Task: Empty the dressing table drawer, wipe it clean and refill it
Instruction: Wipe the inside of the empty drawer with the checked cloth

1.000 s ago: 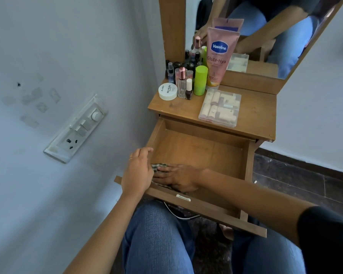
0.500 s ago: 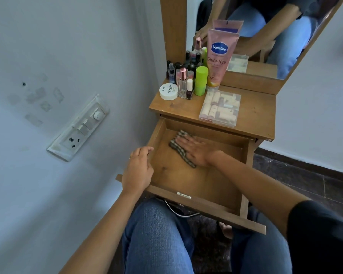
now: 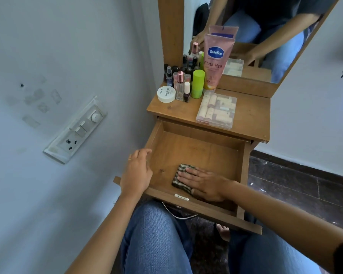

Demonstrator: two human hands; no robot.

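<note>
The wooden drawer [image 3: 198, 149] of the dressing table is pulled out, with nothing in it but a striped cloth [image 3: 181, 176] near its front. My right hand [image 3: 202, 183] presses flat on that cloth with straight fingers. My left hand [image 3: 137, 173] rests on the drawer's left wall near the front corner, its fingers loosely bent over the edge. On the table top [image 3: 251, 117] stand a pink Vaseline tube [image 3: 216, 62], a green bottle [image 3: 198, 84], a white jar [image 3: 166, 94], several small bottles [image 3: 179, 82] and a clear plastic box [image 3: 216, 110] of rolls.
A mirror [image 3: 261, 36] rises behind the table top and reflects me. A switch and socket plate [image 3: 75, 131] is on the wall at the left. My knees in jeans [image 3: 156, 238] sit under the drawer front. Dark tiled floor [image 3: 297, 186] lies to the right.
My right hand has slid the cloth from the back left of the drawer toward the front middle. My left hand has stayed on the left wall.
</note>
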